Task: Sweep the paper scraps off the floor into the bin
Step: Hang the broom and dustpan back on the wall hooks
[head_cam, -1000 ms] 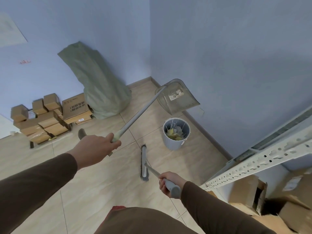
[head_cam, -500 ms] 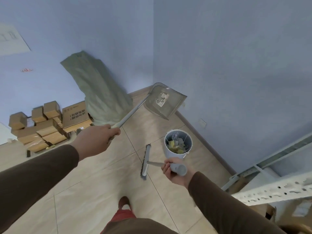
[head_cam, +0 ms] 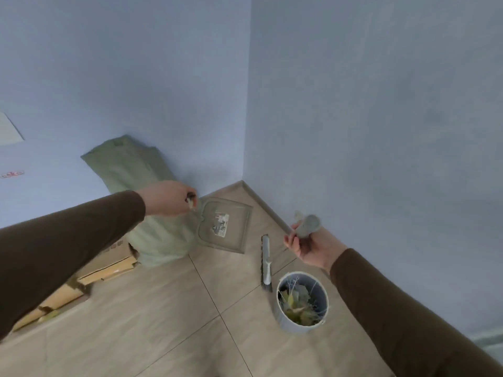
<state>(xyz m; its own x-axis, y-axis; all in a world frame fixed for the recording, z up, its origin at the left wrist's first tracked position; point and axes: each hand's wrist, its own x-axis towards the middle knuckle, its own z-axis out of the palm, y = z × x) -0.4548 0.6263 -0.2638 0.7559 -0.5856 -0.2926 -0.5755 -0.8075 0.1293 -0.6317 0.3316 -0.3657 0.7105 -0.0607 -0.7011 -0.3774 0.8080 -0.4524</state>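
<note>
Gripping the broom handle (head_cam: 306,227), right fingers (head_cam: 292,239) curled; left fingers (head_cam: 187,198) pinching the dustpan handle (head_cam: 193,209).

**Count of things in the corner**

Two hands are showing: the left hand (head_cam: 168,198) and the right hand (head_cam: 309,244), each coming out of a brown sleeve, two sleeves in all. One dustpan (head_cam: 223,225) is sitting near the wall. One broom (head_cam: 266,263) is standing with its head on the floor. One bin (head_cam: 302,303) is holding a heap of scraps (head_cam: 295,303) too jumbled to count. One green sack (head_cam: 141,183) is leaning in the corner. Cardboard boxes (head_cam: 109,263) are lying at the left, blurred; at least two are showing.
</note>
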